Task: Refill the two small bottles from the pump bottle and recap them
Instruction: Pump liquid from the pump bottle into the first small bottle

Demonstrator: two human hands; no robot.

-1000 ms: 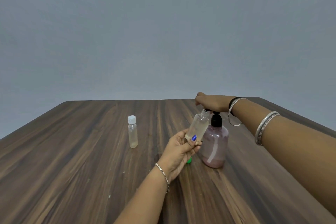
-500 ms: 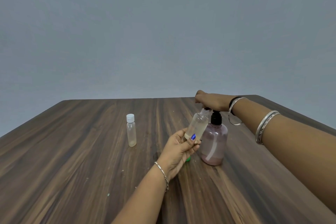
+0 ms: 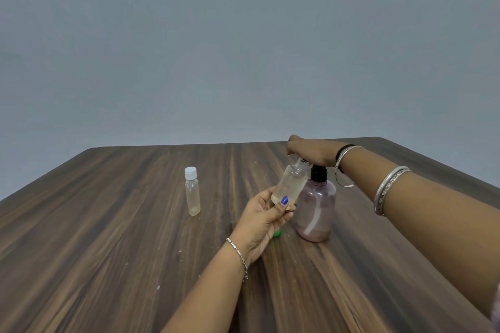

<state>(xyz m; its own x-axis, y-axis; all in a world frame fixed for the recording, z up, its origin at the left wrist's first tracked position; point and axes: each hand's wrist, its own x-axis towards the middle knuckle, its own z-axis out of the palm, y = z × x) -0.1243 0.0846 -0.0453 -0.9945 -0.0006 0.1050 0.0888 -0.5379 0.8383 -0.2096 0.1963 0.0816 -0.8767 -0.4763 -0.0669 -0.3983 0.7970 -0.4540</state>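
**Right hand on the pump, open bottle held at the spout**

Left hand [image 3: 263,220] is what I watch first in the head view: its fingers and thumb are curled round the uncapped small bottle [image 3: 289,186], tilted so the neck leans toward one o'clock, up against the nozzle of the pump bottle [image 3: 316,211]. My right hand [image 3: 313,153] lies flat across the pump head, fingers fairly straight, pressing rather than gripping.

Against the frames from a second ago, little has shifted: the same hold, the same press, the bottle a touch steadier under the spout. I read that as pumping in progress, with pale liquid low in the held bottle, so this fill is far from done.

At nine o'clock from the held bottle, well apart, the capped small bottle [image 3: 192,192] stands upright on the wooden table [image 3: 108,224]. A green cap [image 3: 277,232] peeks out just beneath my left hand, near the pump bottle's base
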